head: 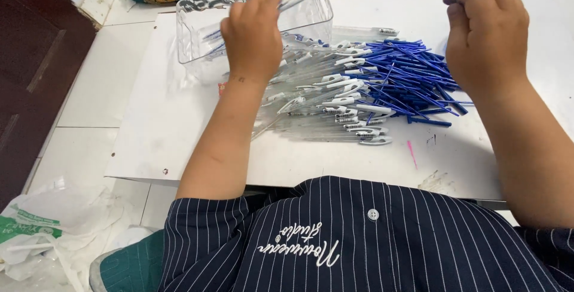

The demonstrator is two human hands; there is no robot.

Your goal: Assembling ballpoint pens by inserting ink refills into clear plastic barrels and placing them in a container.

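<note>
The clear plastic box (203, 26) sits tilted at the far left of the white desk (161, 136), the left hand (251, 38) curled over its near rim (best kept low so nothing spills), beside the heap of clear pen barrels (323, 98) and blue refills (406, 77), while the right hand (484, 32) hovers loosely fisted, apparently empty.

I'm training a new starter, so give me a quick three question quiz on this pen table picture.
1. True or false: the left hand grips the clear plastic box.
2. Which lie further right: the blue ink refills or the clear pen barrels?
3. The right hand is: A open flat, B closed in a loose fist above the white board.

Key: 1 true; 2 blue ink refills; 3 B.
</note>
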